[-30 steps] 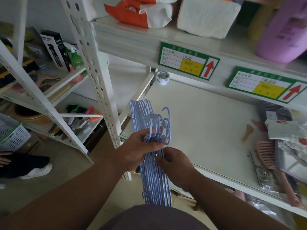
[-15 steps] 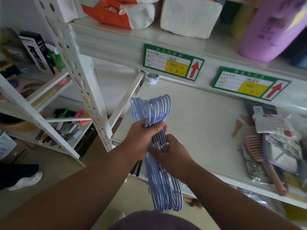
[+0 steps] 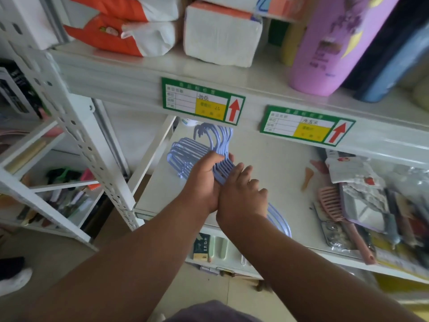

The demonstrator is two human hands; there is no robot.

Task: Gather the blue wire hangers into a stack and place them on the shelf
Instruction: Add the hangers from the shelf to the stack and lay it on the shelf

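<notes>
A stack of blue wire hangers (image 3: 185,156) lies flat over the white shelf (image 3: 274,159), hooks pointing to the back under the upper shelf beam. My left hand (image 3: 204,180) grips the stack at its neck, just below the hooks. My right hand (image 3: 243,194) rests on top of the stack to the right, fingers spread over the wires. The hangers' right ends (image 3: 282,223) curve out from under my right wrist near the shelf's front edge. Whether the stack touches the shelf surface I cannot tell.
A pink comb (image 3: 329,201), a small wooden piece (image 3: 307,175) and packaged goods (image 3: 362,198) crowd the shelf's right side. A white perforated upright (image 3: 88,145) stands to the left. Tissue packs (image 3: 222,36) and a purple bottle (image 3: 329,47) sit on the upper shelf. Someone's shoe (image 3: 14,280) is on the floor at left.
The hanger stack has swung from hanging upright in front of me to lying flat over the shelf, further in. Both hands moved forward with it; my right hand now presses on top.
</notes>
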